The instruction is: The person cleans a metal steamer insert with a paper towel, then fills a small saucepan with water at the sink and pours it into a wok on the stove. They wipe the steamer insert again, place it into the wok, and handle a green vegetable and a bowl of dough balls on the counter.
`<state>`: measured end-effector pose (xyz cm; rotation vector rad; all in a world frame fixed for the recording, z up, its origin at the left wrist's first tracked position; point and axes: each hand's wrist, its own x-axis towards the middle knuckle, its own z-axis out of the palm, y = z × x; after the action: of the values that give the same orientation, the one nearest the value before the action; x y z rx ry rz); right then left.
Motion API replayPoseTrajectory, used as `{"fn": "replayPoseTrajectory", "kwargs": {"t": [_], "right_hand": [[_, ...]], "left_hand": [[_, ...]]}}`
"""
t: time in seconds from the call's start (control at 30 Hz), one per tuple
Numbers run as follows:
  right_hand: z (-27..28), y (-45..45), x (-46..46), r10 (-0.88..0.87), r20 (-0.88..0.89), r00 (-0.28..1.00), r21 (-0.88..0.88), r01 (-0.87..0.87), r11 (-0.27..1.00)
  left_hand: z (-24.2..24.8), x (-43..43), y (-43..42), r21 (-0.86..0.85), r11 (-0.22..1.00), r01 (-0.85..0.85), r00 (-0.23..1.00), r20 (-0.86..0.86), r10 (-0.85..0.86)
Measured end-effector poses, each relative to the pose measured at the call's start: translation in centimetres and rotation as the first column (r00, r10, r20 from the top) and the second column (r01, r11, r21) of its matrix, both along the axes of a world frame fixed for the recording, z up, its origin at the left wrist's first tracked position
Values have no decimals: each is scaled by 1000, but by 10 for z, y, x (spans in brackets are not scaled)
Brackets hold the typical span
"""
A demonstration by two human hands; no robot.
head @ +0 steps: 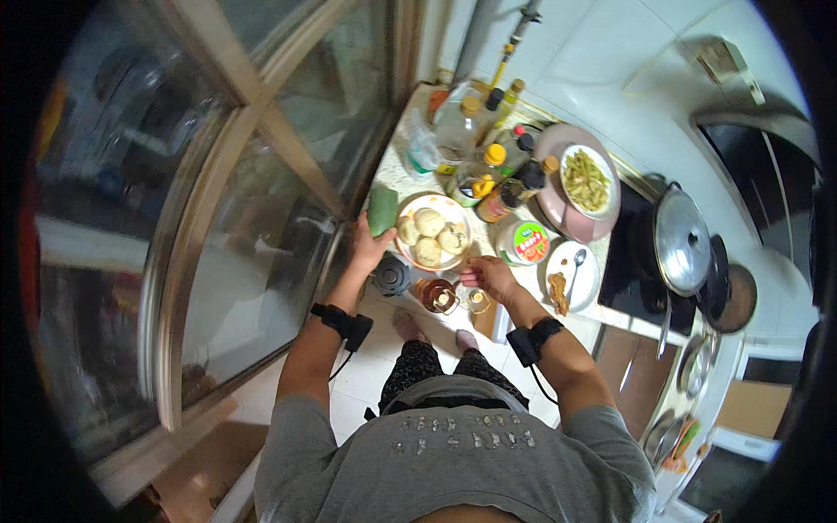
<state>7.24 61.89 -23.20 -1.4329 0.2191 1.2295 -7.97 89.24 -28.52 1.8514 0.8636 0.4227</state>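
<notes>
In the head view my left hand (371, 243) is closed around the lower end of a green cylindrical object (382, 209), perhaps a cut piece of gourd, at the counter's left edge. A plate (436, 199) of round pale buns (429, 222) lies just to its right. My right hand (489, 277) is near the plate's lower right rim, thumb and forefinger together; whether something thin is between them cannot be told. Below that hand stand a clasp-top jar with amber liquid (436, 294) and a smaller clasp-top glass container (478, 301). A dark lidded object (392, 276) is below my left hand.
Several sauce bottles (495, 157) crowd the back of the counter. To the right are a labelled tub (523, 242), a plate with a spoon (592, 278), a dish of cooked food (586, 182) on a pink lid (579, 225), and a lidded pan (683, 238) on the cooktop. A glazed door frame (255, 111) borders the left.
</notes>
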Motion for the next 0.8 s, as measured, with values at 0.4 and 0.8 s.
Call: {"fn": "replayPoseTrajectory", "kwargs": {"t": [0.4,0.8], "right_hand": [[31,-93,-28,-2,-7,1000,-127,1,992],[34,-106,-32,28,9,1000,-82,-28,996]], "left_hand": [[2,36,26,332,925,187,953,-291,-88],[3,37,40,136,985,107,969,-237,-73]]}}
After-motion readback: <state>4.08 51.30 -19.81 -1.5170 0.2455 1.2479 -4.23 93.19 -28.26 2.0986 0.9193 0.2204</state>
